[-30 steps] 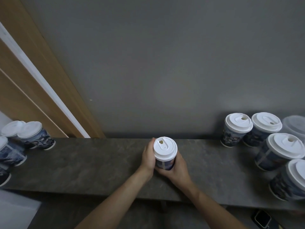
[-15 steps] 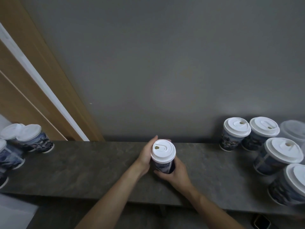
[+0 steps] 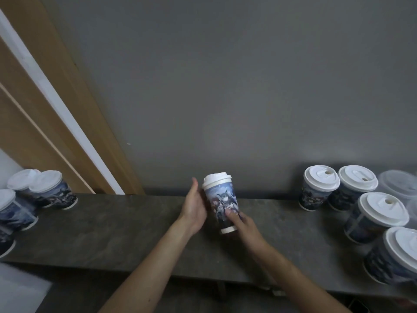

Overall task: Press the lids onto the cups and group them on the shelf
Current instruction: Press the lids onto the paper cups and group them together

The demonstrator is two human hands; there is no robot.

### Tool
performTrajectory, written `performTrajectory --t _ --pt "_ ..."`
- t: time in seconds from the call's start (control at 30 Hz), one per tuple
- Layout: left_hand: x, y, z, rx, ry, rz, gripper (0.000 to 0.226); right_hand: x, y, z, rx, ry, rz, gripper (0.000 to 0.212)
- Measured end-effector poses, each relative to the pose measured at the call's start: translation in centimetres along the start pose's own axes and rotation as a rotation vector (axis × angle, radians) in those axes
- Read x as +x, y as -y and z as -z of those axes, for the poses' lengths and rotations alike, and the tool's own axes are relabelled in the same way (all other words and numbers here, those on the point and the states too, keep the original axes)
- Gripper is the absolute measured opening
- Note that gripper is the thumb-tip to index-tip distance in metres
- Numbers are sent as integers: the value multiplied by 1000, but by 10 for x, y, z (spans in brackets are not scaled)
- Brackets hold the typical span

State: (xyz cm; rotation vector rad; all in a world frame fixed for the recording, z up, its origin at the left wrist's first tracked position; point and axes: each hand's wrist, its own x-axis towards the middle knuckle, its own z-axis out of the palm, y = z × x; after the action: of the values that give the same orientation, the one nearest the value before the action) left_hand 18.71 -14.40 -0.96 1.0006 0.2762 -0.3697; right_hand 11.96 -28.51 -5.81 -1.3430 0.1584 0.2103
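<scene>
A printed paper cup with a white lid on it is lifted off the dark stone shelf and tipped away from me, its base toward the camera. My right hand grips its lower part, thumb across the print. Against the cup's left side lies my left hand, fingers straight. Several lidded cups are grouped at the shelf's right end, and several more lidded cups stand at the left end.
A grey wall rises right behind the shelf. A wooden door frame slants up at the left. Clear plastic lids or containers sit behind the right-hand cups. The shelf's front edge runs just below my forearms.
The cup has risen off the shelf and tilted so its side faces me instead of its lid. My left hand's fingers have straightened along it.
</scene>
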Motion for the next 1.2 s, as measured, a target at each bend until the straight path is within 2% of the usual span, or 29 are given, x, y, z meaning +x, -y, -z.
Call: performTrajectory --t 0.07,0.13,0.2,0.27,0.33,0.47,0.53,0.67,0.7,0.77,0.87,0.97,1.03,1.2 --pt "-10 -9 -7 19 118 -2 78 -13 19 -5 203 122 -133 48" --pt "-18 -17 -14 43 212 5 81 -27 35 -9 327 232 -203 51" --pt "-21 -21 -22 74 257 -8 83 -37 47 -10 382 270 -225 52" --pt "-20 -24 -31 110 243 -17 88 -42 57 -11 337 252 -202 56" --pt "-19 -26 -39 145 208 -35 91 -43 62 -10 229 165 -120 61" --pt "-18 -26 -46 163 264 -103 103 -47 72 -5 170 83 -4 59" --pt "-19 -25 -51 169 254 -169 94 -48 75 -1 191 66 -10 60" --pt "-21 -23 -66 197 169 -284 55 -51 79 1 191 -4 -10 59" --pt "-22 -22 -70 199 156 -286 51 -52 82 0 194 -14 -25 58" --pt "-23 -21 -76 207 134 -280 55 -54 89 -1 192 -40 -53 58" --pt "-24 -22 -78 171 109 -252 60 -55 98 2 178 -49 -54 69" --pt "-28 -24 -82 133 211 -121 66 -59 112 9 396 116 -167 63" --pt "-32 -26 -87 151 239 -54 57 -63 125 12 575 226 -223 62" --pt "-33 -30 -98 189 250 32 46 -70 143 13 616 302 -255 69"
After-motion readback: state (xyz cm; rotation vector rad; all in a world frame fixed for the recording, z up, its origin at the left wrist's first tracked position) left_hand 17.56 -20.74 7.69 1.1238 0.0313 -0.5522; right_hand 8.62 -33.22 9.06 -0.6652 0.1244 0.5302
